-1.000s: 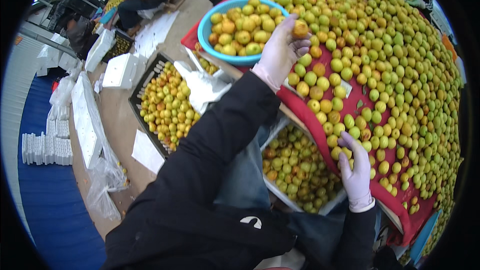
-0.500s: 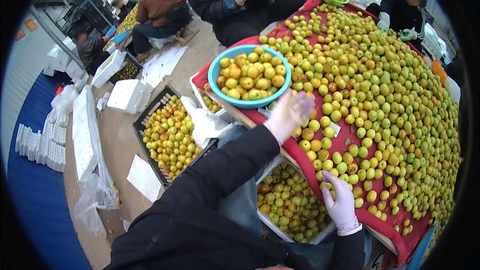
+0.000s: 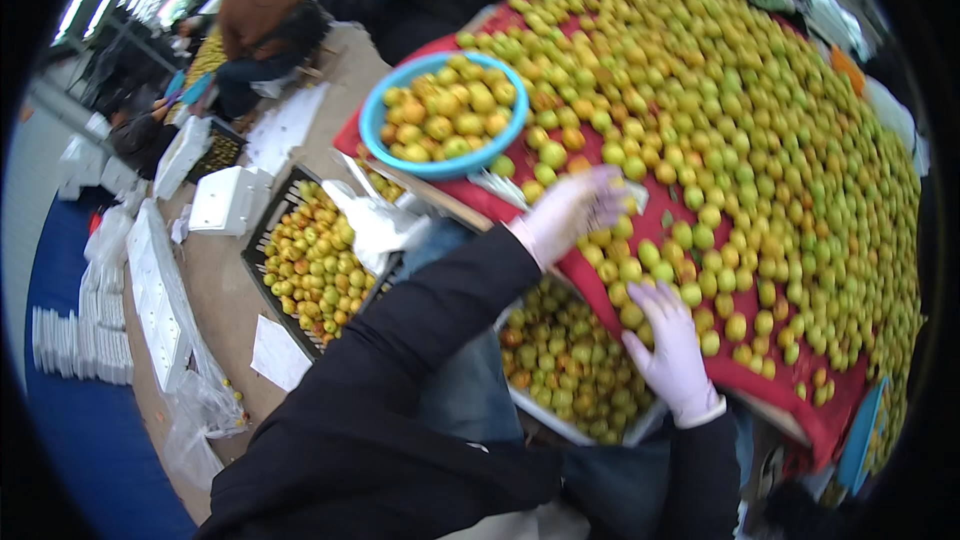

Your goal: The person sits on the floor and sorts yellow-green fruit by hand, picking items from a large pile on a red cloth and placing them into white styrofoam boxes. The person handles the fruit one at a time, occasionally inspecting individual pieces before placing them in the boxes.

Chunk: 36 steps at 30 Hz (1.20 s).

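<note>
My left hand (image 3: 572, 215), in a thin pale lilac glove, reaches over the table's near edge, its fingers stretched out above the jujubes, slightly blurred. No fruit shows in it. Gloved the same way, my right hand (image 3: 672, 355) rests by the near edge with thumb and fingers apart, its fingertips close to several jujubes (image 3: 710, 285). These are small, round and yellow-green with reddish patches, spread over a red cloth (image 3: 615, 315). Up and left of my left hand, a light blue basket (image 3: 375, 130) stands on the cloth corner, heaped with more jujubes.
Below the table edge by my legs sits a white-rimmed crate (image 3: 545, 418) of jujubes. A black crate (image 3: 262, 270) of them stands to the left, with a white plastic bag (image 3: 375, 225) at its side. White foam boxes (image 3: 228, 202) lie farther off. Other people work around the table.
The whole view has shifted, so the table appears higher and farther left. My left hand has moved rightward from the blue basket, over the fruit. My right hand has come slightly farther over the jujubes.
</note>
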Each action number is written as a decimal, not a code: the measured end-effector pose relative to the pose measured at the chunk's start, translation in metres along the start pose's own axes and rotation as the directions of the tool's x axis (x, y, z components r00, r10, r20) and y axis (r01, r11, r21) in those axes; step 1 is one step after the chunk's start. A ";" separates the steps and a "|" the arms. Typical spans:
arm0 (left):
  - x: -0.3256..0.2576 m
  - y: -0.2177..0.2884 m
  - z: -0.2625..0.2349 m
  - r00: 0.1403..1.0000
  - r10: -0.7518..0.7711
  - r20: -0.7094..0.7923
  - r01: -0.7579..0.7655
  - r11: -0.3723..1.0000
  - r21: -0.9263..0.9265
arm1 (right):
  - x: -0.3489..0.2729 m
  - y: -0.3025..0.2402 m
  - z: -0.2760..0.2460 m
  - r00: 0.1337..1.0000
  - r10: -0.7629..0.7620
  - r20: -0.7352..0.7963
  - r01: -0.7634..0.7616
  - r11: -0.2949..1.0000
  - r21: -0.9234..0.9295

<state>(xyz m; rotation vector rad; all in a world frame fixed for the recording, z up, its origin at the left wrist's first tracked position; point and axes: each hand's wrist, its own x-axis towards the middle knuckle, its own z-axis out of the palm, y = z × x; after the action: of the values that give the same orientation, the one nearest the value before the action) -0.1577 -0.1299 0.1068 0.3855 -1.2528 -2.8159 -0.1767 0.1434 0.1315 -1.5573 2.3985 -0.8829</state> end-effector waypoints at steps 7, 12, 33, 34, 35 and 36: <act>-0.004 0.003 -0.006 0.997 0.071 0.028 -0.075 0.981 0.179 | -0.017 0.016 0.031 0.993 0.042 0.114 -0.019 0.981 -0.193; -0.005 0.000 0.006 0.999 0.045 0.003 -0.044 0.967 0.250 | 0.000 0.037 0.036 0.997 -0.075 -0.001 0.072 0.965 -0.251; -0.020 -0.013 0.028 0.986 0.071 0.152 -0.158 0.688 0.708 | 0.002 0.216 -0.042 0.805 0.430 -0.409 -0.569 0.754 -0.329; -0.023 -0.013 0.030 0.970 0.036 0.241 -0.208 0.640 0.740 | -0.001 0.214 -0.044 0.828 0.420 -0.371 -0.536 0.788 -0.303; -0.027 -0.016 0.032 0.971 -0.011 0.240 -0.192 0.566 0.802 | -0.003 0.208 -0.047 0.847 0.438 -0.301 -0.515 0.816 -0.263; -0.030 -0.017 0.034 0.957 -0.045 0.286 -0.219 0.536 0.815 | -0.005 0.200 -0.049 0.867 0.430 -0.250 -0.484 0.847 -0.220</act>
<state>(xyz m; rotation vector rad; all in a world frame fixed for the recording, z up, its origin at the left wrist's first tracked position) -0.1356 -0.0903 0.1224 -0.0945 -2.5767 -1.9777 -0.3525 0.2249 0.0606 -0.9070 2.9554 -0.6387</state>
